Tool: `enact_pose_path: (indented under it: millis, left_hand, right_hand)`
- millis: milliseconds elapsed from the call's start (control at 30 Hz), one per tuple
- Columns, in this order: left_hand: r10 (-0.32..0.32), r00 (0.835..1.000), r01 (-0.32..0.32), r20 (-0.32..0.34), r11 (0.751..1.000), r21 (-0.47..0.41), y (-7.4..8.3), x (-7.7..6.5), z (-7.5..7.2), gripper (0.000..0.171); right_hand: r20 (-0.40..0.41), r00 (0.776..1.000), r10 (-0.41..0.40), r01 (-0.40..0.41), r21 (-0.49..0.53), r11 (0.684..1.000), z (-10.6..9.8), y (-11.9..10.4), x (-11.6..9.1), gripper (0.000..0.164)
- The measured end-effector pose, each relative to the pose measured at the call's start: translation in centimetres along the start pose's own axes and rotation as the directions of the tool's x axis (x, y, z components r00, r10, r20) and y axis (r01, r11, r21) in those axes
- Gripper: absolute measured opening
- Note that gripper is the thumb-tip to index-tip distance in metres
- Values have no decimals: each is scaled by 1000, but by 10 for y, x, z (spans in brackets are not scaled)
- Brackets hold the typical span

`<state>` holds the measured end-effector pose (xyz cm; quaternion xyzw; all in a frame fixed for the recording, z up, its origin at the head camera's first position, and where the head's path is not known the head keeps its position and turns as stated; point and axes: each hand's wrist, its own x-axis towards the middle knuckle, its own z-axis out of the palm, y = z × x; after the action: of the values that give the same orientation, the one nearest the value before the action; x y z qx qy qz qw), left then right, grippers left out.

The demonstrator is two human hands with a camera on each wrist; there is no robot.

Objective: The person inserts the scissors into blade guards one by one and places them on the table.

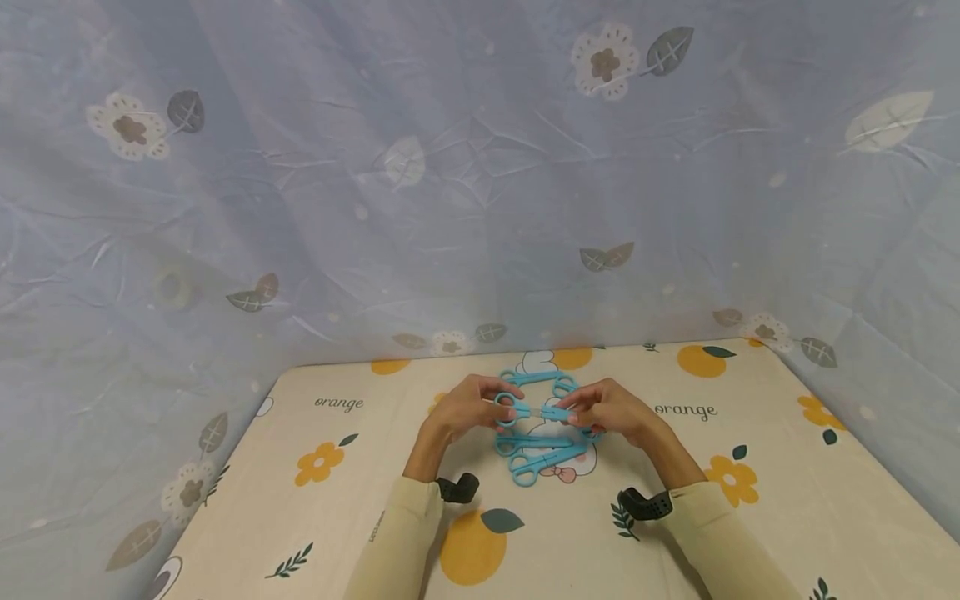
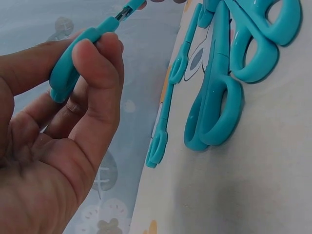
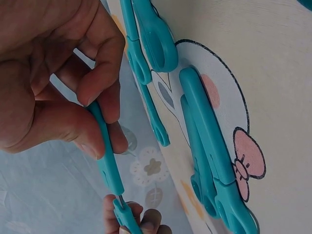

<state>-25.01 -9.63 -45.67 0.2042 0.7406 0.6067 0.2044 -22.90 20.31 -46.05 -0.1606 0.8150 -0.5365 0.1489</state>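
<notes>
A pair of turquoise scissors [image 1: 506,410] is held above the table between my two hands. My left hand [image 1: 467,406] grips it by the handle loops, with thumb and fingers around the plastic in the left wrist view. My right hand [image 1: 611,408] pinches the turquoise blade cover [image 3: 109,168] between thumb and fingers. A short stretch of metal blade shows between cover and handle; the cover hides the rest. Below lie several more turquoise scissors, including a front pair [image 1: 547,461] whose blades are covered and a pair at the back [image 1: 536,377].
The table [image 1: 405,408] has a cream cloth printed with oranges, flowers and a cartoon face under the scissors. A pale blue-grey patterned curtain [image 1: 480,192] hangs behind and along the sides. Dark cameras are strapped to both wrists.
</notes>
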Motion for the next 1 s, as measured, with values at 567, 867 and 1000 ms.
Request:
enact_pose_path:
  millis: [567, 867, 1000]
  left_hand:
    - [18, 1000, -18, 11, 999, 47, -1, 2, 4, 38]
    - [-16, 1000, 17, 17, 999, -33, -4, 1, 6, 37]
    - [-28, 1000, 28, 11, 999, -40, -5, 3, 7, 34]
  right_hand:
    - [21, 1000, 11, -12, 24, 1000, 1, 2, 0, 31]
    - [5, 1000, 7, -8, 12, 1000, 3, 0, 0, 30]
    - [0, 1000, 10, -10, 12, 1000, 5, -2, -1, 31]
